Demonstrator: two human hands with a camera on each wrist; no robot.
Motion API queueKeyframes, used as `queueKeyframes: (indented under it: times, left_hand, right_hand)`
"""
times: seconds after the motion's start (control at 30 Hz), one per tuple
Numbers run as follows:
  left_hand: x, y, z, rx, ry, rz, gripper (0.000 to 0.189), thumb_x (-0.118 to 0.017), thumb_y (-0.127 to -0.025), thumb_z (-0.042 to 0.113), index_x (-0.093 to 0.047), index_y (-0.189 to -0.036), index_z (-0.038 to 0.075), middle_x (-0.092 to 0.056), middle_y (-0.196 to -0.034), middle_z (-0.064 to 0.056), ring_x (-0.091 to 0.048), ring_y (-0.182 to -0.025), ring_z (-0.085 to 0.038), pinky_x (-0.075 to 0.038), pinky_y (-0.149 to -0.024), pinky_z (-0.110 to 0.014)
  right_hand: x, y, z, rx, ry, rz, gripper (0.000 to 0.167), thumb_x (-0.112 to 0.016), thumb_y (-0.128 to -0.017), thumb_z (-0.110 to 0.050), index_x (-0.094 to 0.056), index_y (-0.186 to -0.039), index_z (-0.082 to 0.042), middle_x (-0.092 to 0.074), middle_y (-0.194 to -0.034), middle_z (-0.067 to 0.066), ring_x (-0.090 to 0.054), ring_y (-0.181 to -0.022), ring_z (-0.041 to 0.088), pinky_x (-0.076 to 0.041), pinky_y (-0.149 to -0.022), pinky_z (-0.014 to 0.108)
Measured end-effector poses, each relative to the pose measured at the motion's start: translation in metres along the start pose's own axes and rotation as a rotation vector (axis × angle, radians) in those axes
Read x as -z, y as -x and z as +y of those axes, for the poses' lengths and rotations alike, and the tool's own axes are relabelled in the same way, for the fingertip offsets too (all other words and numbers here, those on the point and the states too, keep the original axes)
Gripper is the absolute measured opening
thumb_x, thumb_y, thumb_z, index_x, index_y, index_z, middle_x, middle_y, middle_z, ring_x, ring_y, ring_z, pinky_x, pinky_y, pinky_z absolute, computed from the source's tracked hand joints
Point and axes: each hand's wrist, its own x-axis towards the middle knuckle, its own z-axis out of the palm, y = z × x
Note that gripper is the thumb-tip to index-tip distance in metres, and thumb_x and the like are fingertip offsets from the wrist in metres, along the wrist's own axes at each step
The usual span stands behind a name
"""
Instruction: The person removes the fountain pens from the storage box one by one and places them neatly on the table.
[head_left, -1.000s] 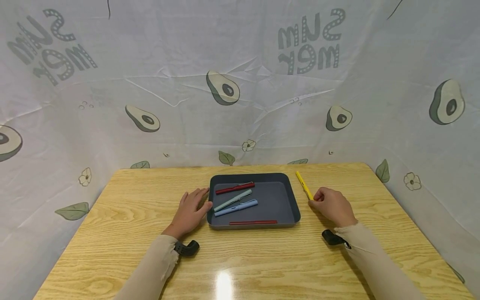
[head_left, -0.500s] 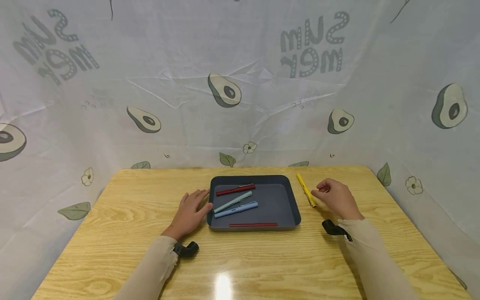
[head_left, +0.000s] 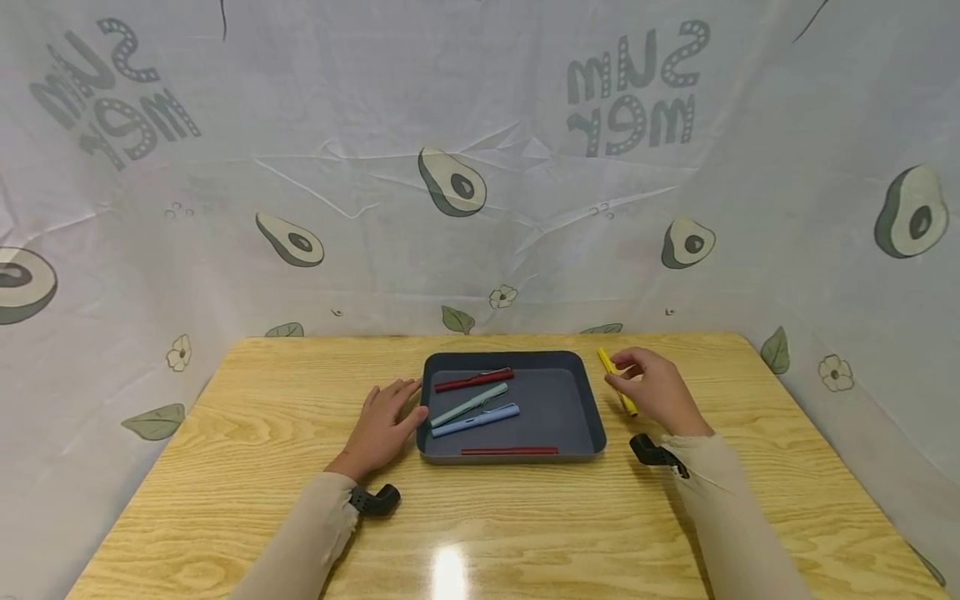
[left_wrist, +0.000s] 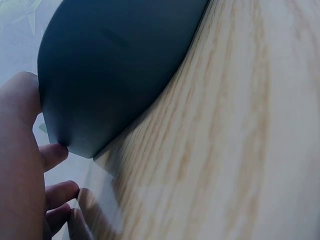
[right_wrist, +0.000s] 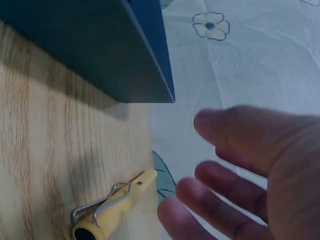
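A yellow pen [head_left: 628, 404] with a wire clip lies on the table right of a dark grey tray [head_left: 573, 454]. Above it hovers my right hand [head_left: 652, 387], fingers loosely bent and holding nothing; in the right wrist view the pen [right_wrist: 117, 205] is apart from the fingertips. My left hand [head_left: 381, 429] rests against the tray's left side, its fingers spread and touching the wall [left_wrist: 100, 85]. Inside the tray lie a dark red pen [head_left: 472, 381], a mint green pen [head_left: 468, 405], a light blue pen [head_left: 476, 420] and a red pen [head_left: 510, 451], partly hidden by the near wall.
The wooden table [head_left: 525, 533] carries the tray near its far edge. A pale cloth [head_left: 360, 192] with avocado prints hangs behind and along both sides. Black wrist cameras [head_left: 378, 500] are strapped to both sleeves.
My right hand has let go of the yellow pen's near end, drawn back, then moved left and over the pen. The pen stays on the table. My left hand has kept its place.
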Motion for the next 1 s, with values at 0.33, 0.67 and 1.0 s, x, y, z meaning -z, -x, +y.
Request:
queueKeyframes:
  times: [0.33,0.67,1.0]
  left_hand:
    - [0.0006,-0.0002,-0.0009,-0.002,-0.004,0.002,0.062,-0.054,-0.106,0.045,-0.045,-0.158,0.012,-0.044,-0.159,-0.018,-0.034,-0.151,-0.039,-0.005,-0.126,-0.060]
    - [0.0004,-0.0005,-0.0019,-0.007,-0.006,0.002,0.062,-0.054,-0.106,0.047,-0.045,-0.158,0.014,-0.044,-0.159,-0.017,-0.034,-0.151,-0.037,-0.006,-0.126,-0.060]
    - [0.0013,-0.0004,0.0005,-0.013,0.004,0.009,0.061,-0.055,-0.106,0.045,-0.047,-0.157,0.012,-0.045,-0.158,-0.017,-0.035,-0.150,-0.038,-0.006,-0.126,-0.061]
  right_hand:
    - [-0.0017,-0.0012,-0.0069,0.102,0.043,-0.035,0.032,-0.071,-0.100,-0.017,-0.067,-0.126,0.001,-0.067,-0.122,0.021,-0.067,-0.102,0.035,-0.059,-0.079,0.049]
    - [-0.0036,-0.0009,-0.0074,0.132,0.102,-0.039,0.031,-0.071,-0.100,-0.015,-0.068,-0.127,0.000,-0.068,-0.123,0.019,-0.068,-0.099,0.033,-0.059,-0.081,0.051]
    - [-0.0043,-0.0003,-0.0073,0.152,0.122,-0.050,0.032,-0.070,-0.100,-0.013,-0.068,-0.128,0.001,-0.067,-0.124,0.019,-0.068,-0.099,0.034,-0.058,-0.079,0.050]
